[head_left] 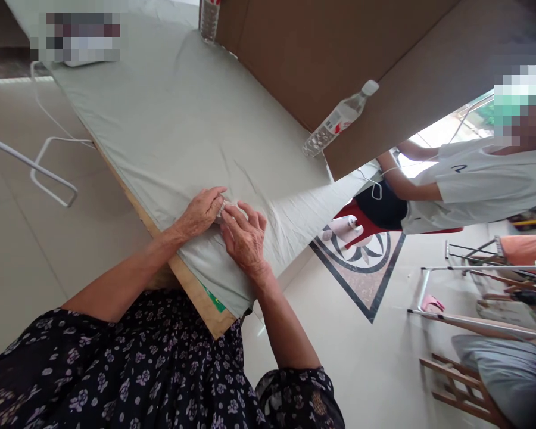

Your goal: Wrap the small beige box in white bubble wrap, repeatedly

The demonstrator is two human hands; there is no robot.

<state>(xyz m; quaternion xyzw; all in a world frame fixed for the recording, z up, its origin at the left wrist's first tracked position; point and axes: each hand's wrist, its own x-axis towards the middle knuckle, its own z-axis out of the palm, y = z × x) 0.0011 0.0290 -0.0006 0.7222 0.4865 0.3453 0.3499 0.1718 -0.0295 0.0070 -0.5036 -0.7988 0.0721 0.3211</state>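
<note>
Over the near corner of the cloth-covered table point(178, 113), both hands meet. My left hand point(200, 212) is closed, its fingers pointing to the right against a small whitish object point(221, 208). From the other side my right hand point(246, 239) bends its curled fingers onto the same object, thumb tucked beneath. Most of that object is hidden by the fingers, so its kind cannot be made out. Wrinkles run through the pale cloth around the hands.
A clear plastic bottle point(339, 122) leans tilted by a large brown cardboard panel point(290, 53); another bottle point(209, 22) stands at its far end. A person in a white shirt point(482, 185) sits at the right. Folding metal frames point(477, 268) and a wooden stool point(460, 387) stand beyond.
</note>
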